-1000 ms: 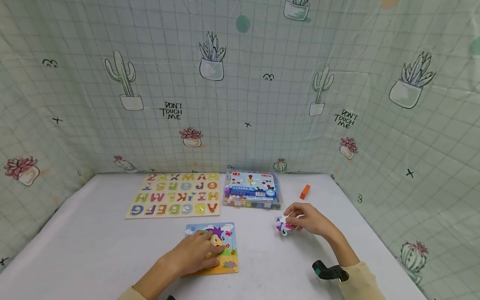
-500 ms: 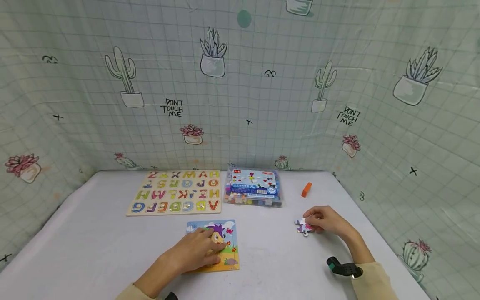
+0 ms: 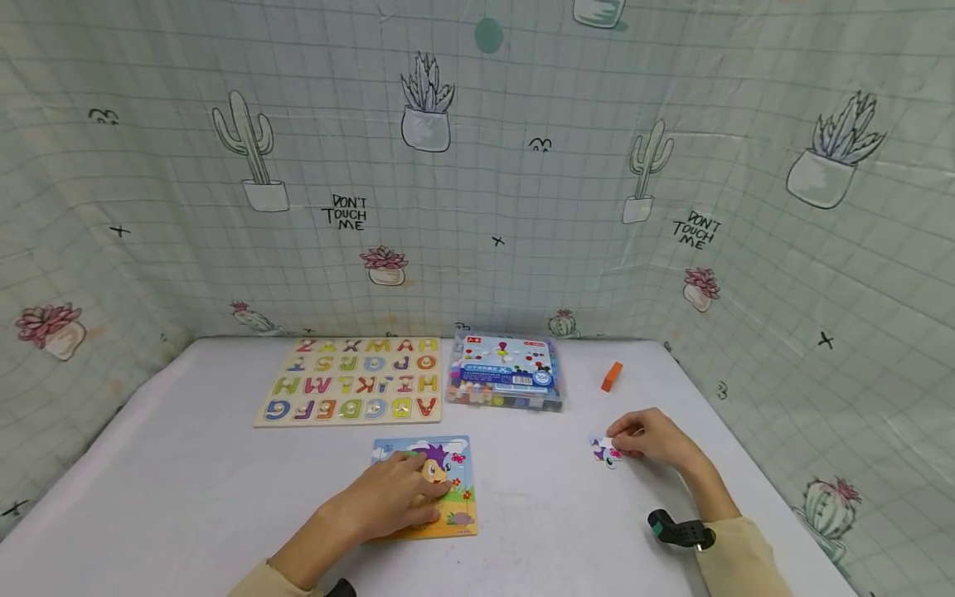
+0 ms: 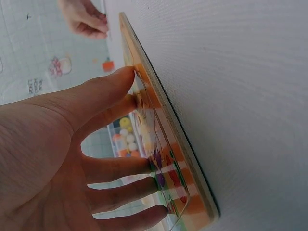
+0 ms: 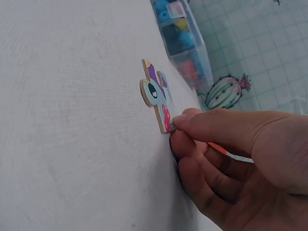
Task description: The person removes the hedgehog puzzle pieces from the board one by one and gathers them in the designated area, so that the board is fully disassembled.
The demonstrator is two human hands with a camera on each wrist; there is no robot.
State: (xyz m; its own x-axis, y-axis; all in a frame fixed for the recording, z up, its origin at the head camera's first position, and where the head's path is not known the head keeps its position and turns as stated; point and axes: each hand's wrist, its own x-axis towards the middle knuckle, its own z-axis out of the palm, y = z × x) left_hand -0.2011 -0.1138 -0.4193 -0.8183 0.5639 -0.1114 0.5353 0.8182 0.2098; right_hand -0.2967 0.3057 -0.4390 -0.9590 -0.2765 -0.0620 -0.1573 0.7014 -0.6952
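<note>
A square wooden puzzle (image 3: pixel 461 464) with a purple-haired cartoon animal lies at the middle front of the table. My left hand (image 3: pixel 395 497) rests on it with spread fingers; in the left wrist view the fingertips (image 4: pixel 161 180) touch its surface. Off to the right, my right hand (image 3: pixel 652 439) pinches a puzzle piece (image 5: pixel 156 94) by one edge between thumb and fingers. The piece shows an eye, purple hair and a pink shape, and it is at or just above the white tabletop. Part of the puzzle's picture is hidden under the left hand.
Behind the puzzle lies a wooden alphabet board (image 3: pixel 351 381). A clear plastic box (image 3: pixel 506 371) of coloured beads with a printed label stands beside it. An orange block (image 3: pixel 612 376) lies at the back right. Patterned cloth (image 3: pixel 492 182) encloses the white table (image 3: pixel 186 473).
My right hand has moved to the right with the puzzle piece, away from the puzzle, and has stayed nearly still since half a second ago. My left hand remains on the puzzle.
</note>
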